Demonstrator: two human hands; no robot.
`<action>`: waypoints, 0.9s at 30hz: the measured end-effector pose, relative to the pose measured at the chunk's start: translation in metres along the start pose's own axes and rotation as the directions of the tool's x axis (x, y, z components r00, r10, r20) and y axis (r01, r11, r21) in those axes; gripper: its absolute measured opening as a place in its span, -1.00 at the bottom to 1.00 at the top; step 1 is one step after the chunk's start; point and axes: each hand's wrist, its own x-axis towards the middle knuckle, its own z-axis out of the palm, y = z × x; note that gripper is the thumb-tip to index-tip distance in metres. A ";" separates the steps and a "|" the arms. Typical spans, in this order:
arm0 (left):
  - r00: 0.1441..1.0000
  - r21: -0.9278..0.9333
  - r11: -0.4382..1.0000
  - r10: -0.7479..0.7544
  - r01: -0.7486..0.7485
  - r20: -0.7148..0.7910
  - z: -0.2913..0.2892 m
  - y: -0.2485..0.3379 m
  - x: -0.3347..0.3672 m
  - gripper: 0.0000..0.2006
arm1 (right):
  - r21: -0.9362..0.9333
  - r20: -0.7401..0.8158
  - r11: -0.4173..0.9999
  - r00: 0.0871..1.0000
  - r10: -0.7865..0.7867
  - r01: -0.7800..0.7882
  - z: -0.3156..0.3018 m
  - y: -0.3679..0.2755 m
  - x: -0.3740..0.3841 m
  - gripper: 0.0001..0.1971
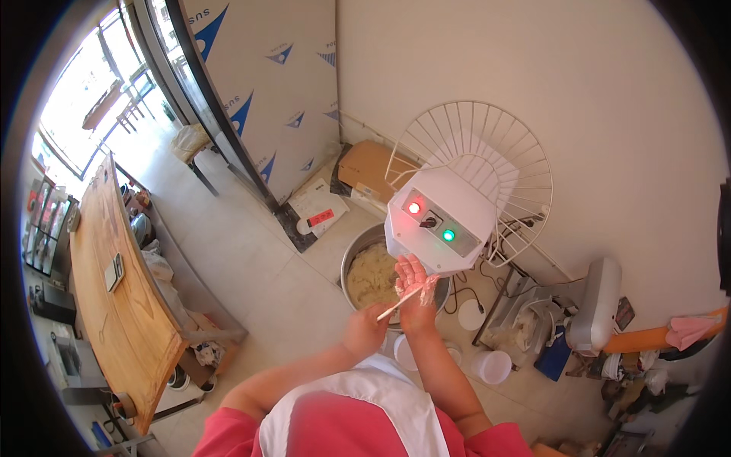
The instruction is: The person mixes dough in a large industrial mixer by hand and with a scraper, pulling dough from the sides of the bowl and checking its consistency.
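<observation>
My right hand (415,295) is held palm up with fingers stretched out, and wet dough sticks to its fingers and palm. Closed around one end of a thin pale stick-like tool (399,304), my left hand (365,330) holds it slanting across the right palm. Both hands are over the near side of a round metal mixing bowl (347,259). Pale, lumpy dough (371,276) lies inside the bowl. Beyond my hands stands a white dough mixer (449,194) with a red light, a black knob and a green light. Its wire guard (524,141) is raised.
White tubs (492,367) stand on the floor close to the bowl. A cardboard box (377,169) lies by the wall. To the right are a grey machine (601,305) and cables. A long wooden table (126,305) runs along the left, bearing a phone-like object (114,273).
</observation>
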 end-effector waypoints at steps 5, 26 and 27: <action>0.985 -0.047 0.996 -0.076 0.070 -0.153 0.001 -0.017 0.012 -0.88 | 0.269 0.023 0.963 0.999 -0.029 0.022 0.013 0.000 -0.008 -0.22; 0.994 -0.281 0.959 0.003 -0.033 -0.107 -0.012 -0.012 -0.008 -0.80 | 0.890 0.249 0.375 0.966 0.073 -0.258 0.029 -0.045 -0.012 -0.16; 0.992 -0.326 0.945 -0.035 -0.008 -0.125 -0.010 -0.010 -0.009 -0.80 | 0.901 0.282 0.317 0.955 0.094 -0.297 0.033 -0.043 -0.013 -0.16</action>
